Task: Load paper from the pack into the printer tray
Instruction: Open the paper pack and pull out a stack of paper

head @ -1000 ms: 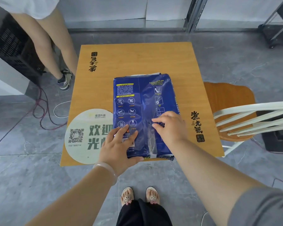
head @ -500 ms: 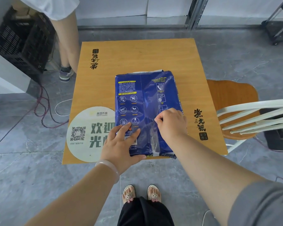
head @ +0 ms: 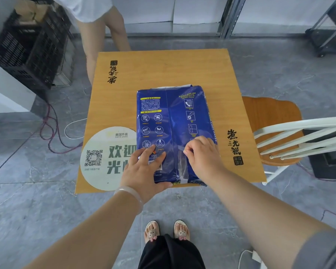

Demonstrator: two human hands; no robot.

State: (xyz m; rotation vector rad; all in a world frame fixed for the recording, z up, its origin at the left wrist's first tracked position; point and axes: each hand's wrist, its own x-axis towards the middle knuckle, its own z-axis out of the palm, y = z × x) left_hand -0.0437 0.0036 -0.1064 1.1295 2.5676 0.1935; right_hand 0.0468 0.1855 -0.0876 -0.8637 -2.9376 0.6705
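Observation:
A blue pack of copy paper (head: 173, 121) lies flat on a square wooden table (head: 163, 70), its near end at the table's front edge. My left hand (head: 144, 169) rests flat on the pack's near left corner, fingers spread, thumb hooked over the near edge. My right hand (head: 201, 156) sits on the near right part, its fingertips pinched at the clear tape strip (head: 181, 166) along the wrapper seam. White paper shows at the pack's far end. No printer or tray is in view.
A round white QR-code sticker (head: 105, 158) covers the table's near left corner. A wooden chair (head: 279, 133) with a white back stands right of the table. Another person's legs (head: 105, 41) are at the far left, by black crates (head: 31, 47). Cables (head: 52, 131) trail on the floor.
My right hand's fingers have curled from flat into a pinch at the tape seam. The left hand stays put. The other person has stepped right, closer to the table's far left corner.

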